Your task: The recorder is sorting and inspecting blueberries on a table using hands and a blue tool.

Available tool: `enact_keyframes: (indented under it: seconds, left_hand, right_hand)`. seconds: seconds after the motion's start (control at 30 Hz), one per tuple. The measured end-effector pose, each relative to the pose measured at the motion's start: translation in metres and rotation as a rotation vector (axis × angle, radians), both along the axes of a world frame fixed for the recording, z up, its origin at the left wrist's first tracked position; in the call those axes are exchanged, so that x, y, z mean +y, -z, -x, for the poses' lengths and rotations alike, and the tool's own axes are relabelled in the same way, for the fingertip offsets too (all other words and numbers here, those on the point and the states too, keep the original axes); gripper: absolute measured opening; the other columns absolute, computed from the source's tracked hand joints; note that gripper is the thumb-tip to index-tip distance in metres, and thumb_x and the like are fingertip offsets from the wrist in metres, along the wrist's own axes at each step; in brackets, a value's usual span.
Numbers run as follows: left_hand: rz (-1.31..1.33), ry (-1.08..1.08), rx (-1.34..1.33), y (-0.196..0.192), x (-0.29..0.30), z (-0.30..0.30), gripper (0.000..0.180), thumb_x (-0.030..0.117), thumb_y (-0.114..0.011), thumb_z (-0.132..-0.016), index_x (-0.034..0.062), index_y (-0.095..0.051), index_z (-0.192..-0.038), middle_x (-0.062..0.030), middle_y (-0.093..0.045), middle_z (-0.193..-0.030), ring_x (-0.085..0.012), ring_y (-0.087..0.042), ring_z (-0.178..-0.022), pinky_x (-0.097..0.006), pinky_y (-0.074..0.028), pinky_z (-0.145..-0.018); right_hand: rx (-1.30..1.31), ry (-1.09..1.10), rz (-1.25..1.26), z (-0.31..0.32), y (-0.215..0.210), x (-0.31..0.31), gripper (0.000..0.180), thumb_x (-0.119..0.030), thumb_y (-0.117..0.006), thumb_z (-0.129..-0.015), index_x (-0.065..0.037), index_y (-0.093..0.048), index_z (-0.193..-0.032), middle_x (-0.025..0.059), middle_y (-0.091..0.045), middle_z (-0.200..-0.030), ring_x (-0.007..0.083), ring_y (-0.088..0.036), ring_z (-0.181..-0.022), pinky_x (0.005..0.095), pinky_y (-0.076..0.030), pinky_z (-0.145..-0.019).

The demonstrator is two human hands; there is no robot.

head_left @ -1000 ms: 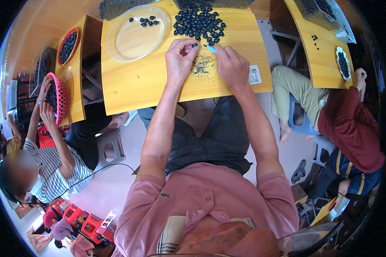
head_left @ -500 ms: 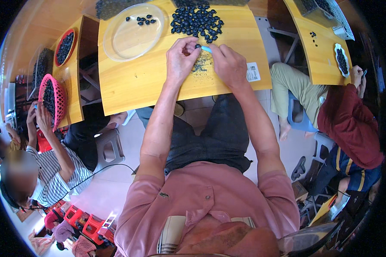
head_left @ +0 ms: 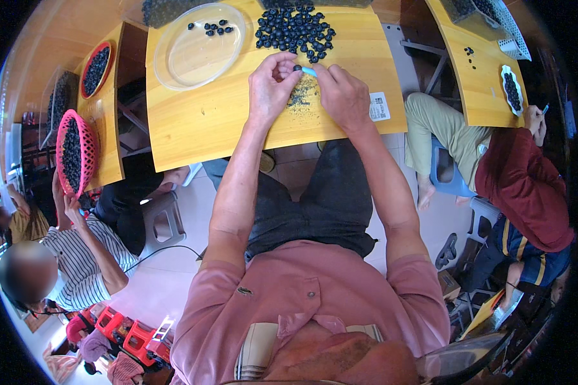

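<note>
Head view, at a yellow wooden table [head_left: 199,131]: a worker in a dusty-pink shirt [head_left: 276,276] bends over close handwork. The left hand [head_left: 271,90] pinches one dark round piece [head_left: 297,68] between thumb and fingers, just below a loose pile [head_left: 293,31] of similar pieces near the table's far edge. The right hand [head_left: 343,99] grips a slim light-blue tool [head_left: 309,71], its tip directed at the piece; from where I stand, I cannot tell whether the two touch. Dark crumbs [head_left: 300,97] litter the wood below the fingers, and a white label [head_left: 379,106] lies just beyond the right hand. To the left of the pile, a clear round dish [head_left: 189,64] holds a handful of dark pieces toward its far side.

At a neighboring table on the left, a co-worker in a striped shirt [head_left: 99,247] has both hands by the lower end of a tilted pink basket [head_left: 92,154] filled with dark pieces, near a red-rimmed bowl [head_left: 113,56] of the same. On the right, a co-worker in a maroon top [head_left: 523,186] sits near a scalloped white dish [head_left: 520,102].
</note>
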State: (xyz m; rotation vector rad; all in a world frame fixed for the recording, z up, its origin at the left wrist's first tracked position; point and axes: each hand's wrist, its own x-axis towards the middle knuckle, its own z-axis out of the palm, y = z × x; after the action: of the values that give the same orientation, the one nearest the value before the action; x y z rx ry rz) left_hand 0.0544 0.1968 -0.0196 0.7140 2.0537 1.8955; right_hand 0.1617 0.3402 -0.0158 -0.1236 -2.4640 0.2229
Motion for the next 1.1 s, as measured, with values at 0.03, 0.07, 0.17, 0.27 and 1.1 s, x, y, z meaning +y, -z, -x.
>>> enact_keyframes:
  seconds: [0.03,0.07,0.17,0.27,1.1]
  left_hand:
    - [0.000,-0.001,-0.001,0.001,-0.001,0.000,0.040,-0.010,-0.076,-0.087,-0.0011,-0.066,-0.125,-0.0025,-0.067,-0.101,-0.0073,-0.064,-0.087,-0.022,-0.056,-0.082]
    - [-0.037,-0.004,-0.017,0.002,-0.002,0.001,0.040,-0.010,-0.076,-0.087,-0.0010,-0.066,-0.125,-0.0032,-0.067,-0.102,-0.0075,-0.064,-0.087,-0.022,-0.056,-0.082]
    - [-0.172,-0.018,-0.084,0.008,-0.005,0.004,0.040,-0.010,-0.075,-0.088,-0.0008,-0.064,-0.125,-0.0042,-0.068,-0.103,-0.0079,-0.065,-0.087,-0.022,-0.056,-0.082]
    - [-0.258,-0.021,-0.130,0.007,-0.004,0.004,0.040,-0.009,-0.076,-0.088,-0.0013,-0.064,-0.126,-0.0049,-0.067,-0.104,-0.0080,-0.065,-0.088,-0.022,-0.055,-0.082]
    - [0.098,-0.481,0.738,-0.045,-0.040,0.069,0.023,-0.006,-0.073,-0.087,0.0045,-0.073,-0.108,-0.0103,-0.067,-0.109,-0.0228,-0.066,-0.095,-0.030,-0.057,-0.076]
  right_hand:
    - [-0.028,0.001,0.008,0.000,-0.001,0.000,0.021,-0.010,-0.068,-0.087,-0.010,-0.072,-0.108,0.0055,-0.058,-0.079,0.0236,-0.068,-0.071,0.0393,-0.056,-0.059]
    - [-0.056,0.001,0.015,-0.001,-0.002,0.000,0.024,-0.010,-0.067,-0.086,-0.009,-0.072,-0.109,0.0058,-0.060,-0.082,0.0234,-0.070,-0.074,0.0393,-0.058,-0.061]
    - [-0.165,0.084,0.027,0.003,0.001,0.002,0.023,-0.009,-0.066,-0.086,-0.009,-0.071,-0.109,0.0067,-0.063,-0.085,0.0252,-0.072,-0.078,0.0410,-0.059,-0.063]
    - [-0.152,0.060,0.035,0.001,0.002,0.001,0.021,-0.009,-0.066,-0.086,-0.009,-0.069,-0.107,0.0071,-0.065,-0.086,0.0260,-0.073,-0.081,0.0420,-0.060,-0.064]
    - [-0.041,0.116,0.078,0.003,0.005,0.005,0.020,-0.010,-0.065,-0.090,-0.008,-0.072,-0.108,0.0073,-0.064,-0.085,0.0269,-0.071,-0.075,0.0427,-0.058,-0.061]
